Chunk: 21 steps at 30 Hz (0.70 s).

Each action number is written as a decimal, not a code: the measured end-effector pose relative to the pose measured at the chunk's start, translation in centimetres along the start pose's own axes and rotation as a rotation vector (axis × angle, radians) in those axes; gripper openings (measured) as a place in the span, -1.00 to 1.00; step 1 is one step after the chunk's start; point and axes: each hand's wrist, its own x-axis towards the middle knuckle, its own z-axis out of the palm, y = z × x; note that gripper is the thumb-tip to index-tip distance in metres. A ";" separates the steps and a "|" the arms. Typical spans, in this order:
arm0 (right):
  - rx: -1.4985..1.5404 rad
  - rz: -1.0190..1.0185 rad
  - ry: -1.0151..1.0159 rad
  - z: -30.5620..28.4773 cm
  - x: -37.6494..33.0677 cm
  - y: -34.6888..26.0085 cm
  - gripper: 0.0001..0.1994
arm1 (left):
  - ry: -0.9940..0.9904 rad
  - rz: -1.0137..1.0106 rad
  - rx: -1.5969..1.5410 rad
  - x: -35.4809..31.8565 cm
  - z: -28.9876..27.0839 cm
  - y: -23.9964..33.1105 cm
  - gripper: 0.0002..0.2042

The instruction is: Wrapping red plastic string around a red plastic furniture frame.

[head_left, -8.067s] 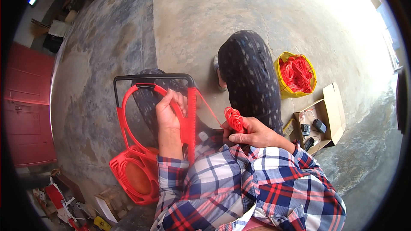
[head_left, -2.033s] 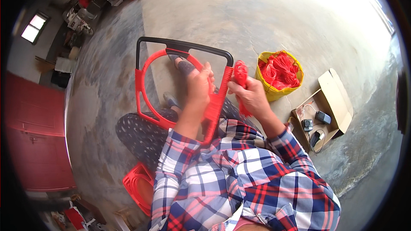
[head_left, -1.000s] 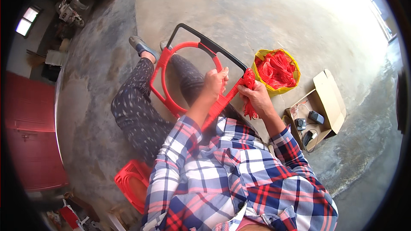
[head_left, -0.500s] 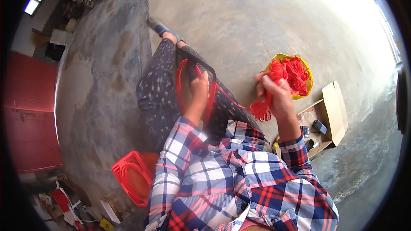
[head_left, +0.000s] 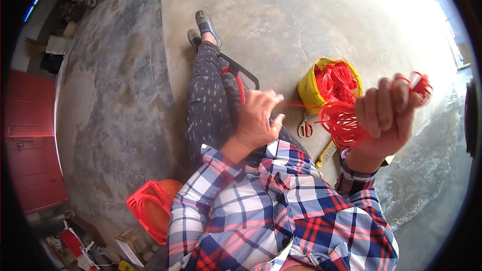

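Cord [head_left: 293, 104] runs taut, left to right, from the left hand [head_left: 257, 120], pinched shut on it over the frame [head_left: 240, 73] in the lap, to the right hand [head_left: 386, 118], fist clamped on the red bundle [head_left: 344, 120], raised beside the yellow bucket [head_left: 307, 88].

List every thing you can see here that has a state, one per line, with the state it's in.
Left hand: closed, pinching a taut red cord.
Right hand: raised, fist shut on a bundle of red cord.
Yellow bucket: upright on the floor, full of red cord.
Orange-handled scissors: lying flat on the floor, blades shut.
Black-and-red frame: resting on the legs, mostly hidden.
Red stool: standing behind the person.
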 end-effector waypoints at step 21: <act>-1.073 0.305 -0.234 -8.5 -2.3 17.0 -0.61 | 0.264 -0.924 -0.806 1.5 -1.4 -6.0 -0.91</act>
